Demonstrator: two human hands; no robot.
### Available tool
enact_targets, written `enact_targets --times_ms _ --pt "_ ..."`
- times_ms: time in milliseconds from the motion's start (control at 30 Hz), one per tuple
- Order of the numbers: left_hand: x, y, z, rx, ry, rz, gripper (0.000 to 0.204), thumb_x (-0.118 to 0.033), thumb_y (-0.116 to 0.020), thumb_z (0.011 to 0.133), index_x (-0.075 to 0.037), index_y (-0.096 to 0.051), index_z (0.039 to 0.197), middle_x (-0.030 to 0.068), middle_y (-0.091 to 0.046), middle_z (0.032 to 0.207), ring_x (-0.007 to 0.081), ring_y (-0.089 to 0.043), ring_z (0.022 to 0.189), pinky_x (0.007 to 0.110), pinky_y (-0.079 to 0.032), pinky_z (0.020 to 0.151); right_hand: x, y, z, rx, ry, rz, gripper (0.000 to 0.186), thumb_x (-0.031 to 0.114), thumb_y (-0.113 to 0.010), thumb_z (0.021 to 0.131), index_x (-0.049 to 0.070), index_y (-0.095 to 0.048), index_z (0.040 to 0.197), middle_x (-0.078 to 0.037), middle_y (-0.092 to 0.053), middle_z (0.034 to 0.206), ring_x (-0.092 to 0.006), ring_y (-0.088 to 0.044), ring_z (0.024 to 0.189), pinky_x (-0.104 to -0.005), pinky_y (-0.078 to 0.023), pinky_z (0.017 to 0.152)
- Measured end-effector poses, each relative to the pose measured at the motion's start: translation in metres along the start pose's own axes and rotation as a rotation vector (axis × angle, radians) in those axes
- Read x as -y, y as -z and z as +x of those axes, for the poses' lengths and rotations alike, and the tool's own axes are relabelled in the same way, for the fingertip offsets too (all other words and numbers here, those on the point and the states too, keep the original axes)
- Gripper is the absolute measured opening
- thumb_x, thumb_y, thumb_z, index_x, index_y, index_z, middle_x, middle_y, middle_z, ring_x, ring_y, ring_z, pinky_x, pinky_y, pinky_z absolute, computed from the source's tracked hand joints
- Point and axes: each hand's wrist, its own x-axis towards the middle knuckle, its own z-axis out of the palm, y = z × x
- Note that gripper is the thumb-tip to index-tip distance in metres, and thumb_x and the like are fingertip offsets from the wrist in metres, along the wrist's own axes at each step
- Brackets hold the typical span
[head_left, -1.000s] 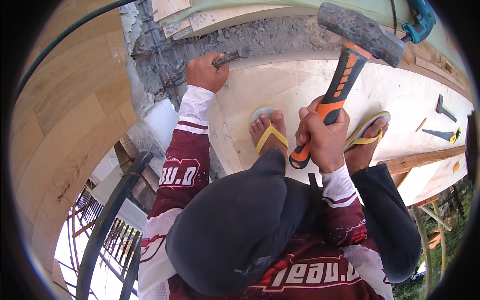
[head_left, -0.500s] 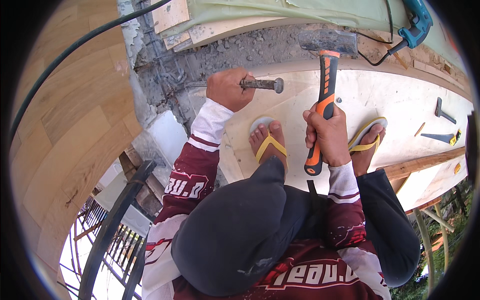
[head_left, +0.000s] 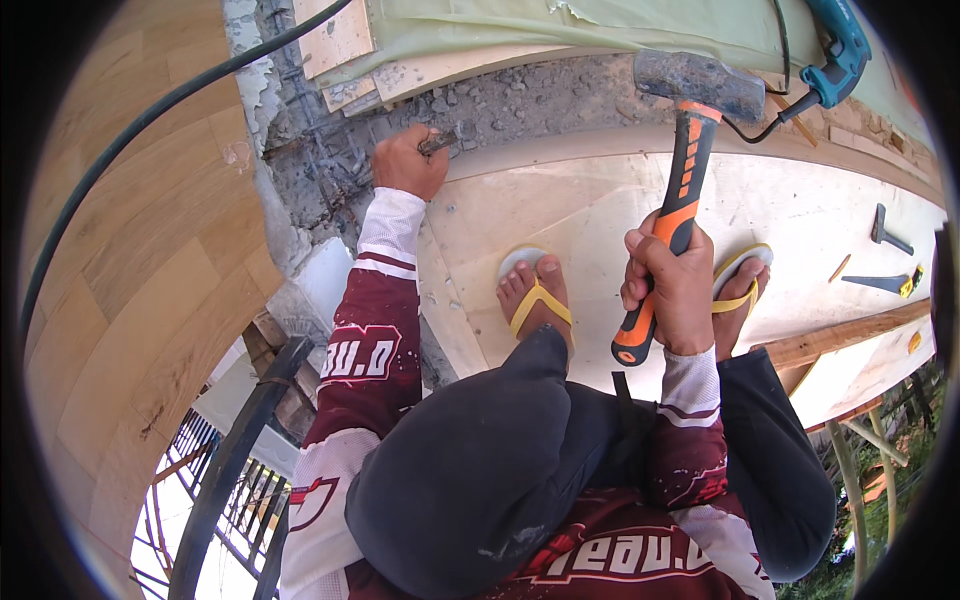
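Observation:
My left hand (head_left: 410,163) is closed round a steel chisel (head_left: 438,143), whose blunt struck end sticks out past the thumb side. The chisel's other end is hidden by the hand, close to the broken concrete edge (head_left: 330,170) with exposed rebar. Gripped in my right hand (head_left: 672,285) is a sledgehammer (head_left: 688,165) with an orange and black handle. Its heavy grey head points away from me, raised to the right of the chisel and apart from it.
Pale plywood (head_left: 590,200) lies under my sandalled feet. Farther right are a small hammer (head_left: 888,232) and a handsaw (head_left: 880,283). A teal power tool (head_left: 838,60) with a cord lies at the far right. A black cable (head_left: 150,130) crosses the wooden surface (head_left: 150,280) at left.
My left hand has moved left and slightly away with the chisel, which now shows less of its length. The sledgehammer has shifted right, its head tilting farther right.

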Motion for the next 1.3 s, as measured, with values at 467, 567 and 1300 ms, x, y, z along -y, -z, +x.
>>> enact_targets --times_ms 467,567,1300 --pt "-0.05 0.012 0.027 0.026 -0.016 -0.03 0.02 -0.026 -0.07 0.08 -0.006 -0.069 0.077 0.0183 -0.066 0.069 0.041 -0.066 0.066 0.048 -0.053 0.062 0.0 -0.016 0.008 -0.03 -0.017 -0.016 0.013 0.007 -0.064 0.087 0.002 -0.052 0.087 -0.002 -0.05 0.056 -0.0112 -0.048 0.041 -0.0278 -0.044 0.039" --pt "-0.048 0.008 0.021 0.12 -0.032 0.064 0.02 -0.027 -0.072 0.077 -0.009 -0.074 0.086 0.0171 -0.07 0.074 0.0386 -0.068 0.07 0.048 -0.056 0.068 -0.001 -0.017 0.007 -0.019 -0.021 -0.023 0.014 0.007 -0.064 0.087 0.003 -0.051 0.087 -0.002 -0.049 0.058 -0.0105 -0.048 0.041 -0.027 -0.043 0.039" --pt "-0.017 0.003 0.03 0.08 0.204 0.163 0.027 -0.031 -0.072 0.08 -0.011 -0.077 0.098 0.0178 -0.072 0.08 0.0378 -0.071 0.08 0.047 -0.056 0.077 0.069 -0.032 -0.017 -0.261 0.727 0.275 0.033 0.032 -0.058 0.102 0.0 -0.053 0.111 -0.003 -0.048 0.067 -0.0106 -0.047 0.047 -0.0267 -0.043 0.042"
